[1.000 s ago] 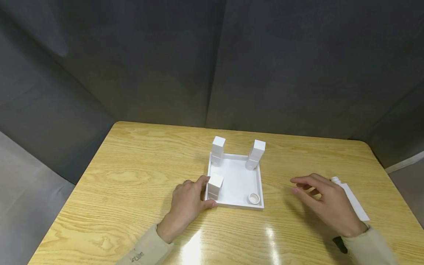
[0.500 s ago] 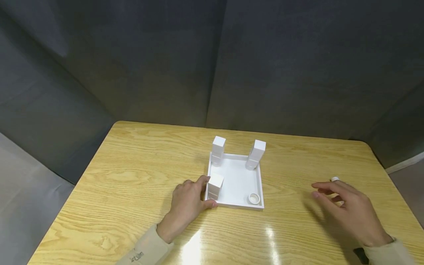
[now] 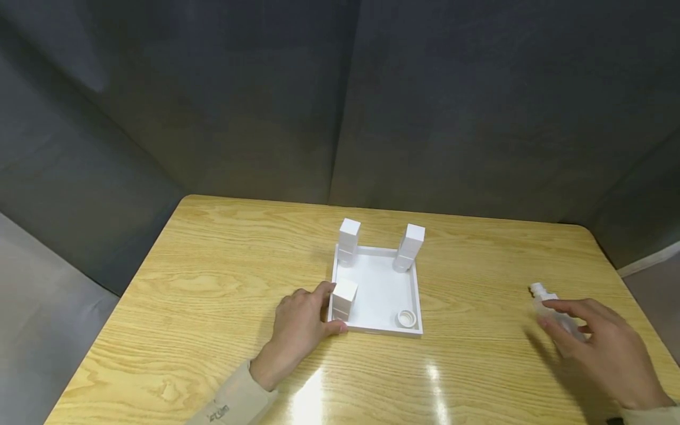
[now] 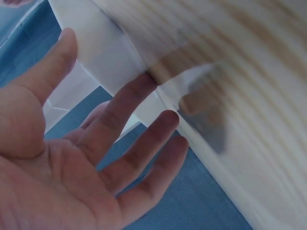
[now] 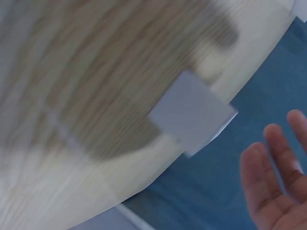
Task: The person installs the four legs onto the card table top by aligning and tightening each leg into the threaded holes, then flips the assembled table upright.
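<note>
A white square tabletop (image 3: 378, 292) with a raised rim lies underside up on the wooden table. Upright white square legs stand at three of its corners: back left (image 3: 349, 236), back right (image 3: 410, 242) and front left (image 3: 345, 298). At the front right corner is a round ring-shaped socket (image 3: 406, 319). My left hand (image 3: 297, 321) touches the rim on either side of the front left corner, thumb spread from mostly straight fingers. A loose white leg (image 3: 539, 289) with a threaded end lies at the right. Above it hovers my right hand (image 3: 605, 348), thumb and fingers apart, partly hiding it.
The wooden table (image 3: 212, 260) is bounded at the back by dark grey curtains (image 3: 265, 118). Its right edge runs close beyond the right hand. Between the tabletop and the loose leg lies a wide stretch of bare wood.
My right hand has moved right and slightly down, away from the tabletop and over the loose leg. The left hand and the tabletop look unmoved.
</note>
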A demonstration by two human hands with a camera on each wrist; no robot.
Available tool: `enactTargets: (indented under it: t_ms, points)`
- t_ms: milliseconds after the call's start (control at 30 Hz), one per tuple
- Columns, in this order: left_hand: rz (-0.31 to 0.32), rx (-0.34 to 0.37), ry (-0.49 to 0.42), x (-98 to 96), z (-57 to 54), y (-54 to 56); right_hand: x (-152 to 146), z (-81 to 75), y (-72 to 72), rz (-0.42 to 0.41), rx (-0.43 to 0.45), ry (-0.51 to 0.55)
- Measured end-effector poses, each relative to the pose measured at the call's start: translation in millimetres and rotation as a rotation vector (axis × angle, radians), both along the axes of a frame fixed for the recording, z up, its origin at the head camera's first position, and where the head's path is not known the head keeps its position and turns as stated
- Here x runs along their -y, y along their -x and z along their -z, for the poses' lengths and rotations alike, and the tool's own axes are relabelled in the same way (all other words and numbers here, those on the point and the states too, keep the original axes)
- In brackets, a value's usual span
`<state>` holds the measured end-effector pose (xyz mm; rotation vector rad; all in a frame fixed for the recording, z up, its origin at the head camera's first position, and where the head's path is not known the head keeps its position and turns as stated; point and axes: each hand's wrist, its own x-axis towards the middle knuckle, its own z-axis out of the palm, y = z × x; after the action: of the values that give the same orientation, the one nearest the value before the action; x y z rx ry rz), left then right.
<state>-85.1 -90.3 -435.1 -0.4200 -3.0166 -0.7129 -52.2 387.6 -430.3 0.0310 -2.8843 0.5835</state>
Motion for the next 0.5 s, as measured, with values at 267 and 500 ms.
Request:
enactTargets:
  t_ms: [267,500]
  points:
    - [-0.009,0.02,-0.014,0.0,-0.3,-0.3,-24,9.9,-1.4,0.063,0.149,-0.123]
    - [0.002,0.01,-0.017,-0.2,1.9,0.3,-32,14.7,-2.3,0.077,0.244,-0.13]
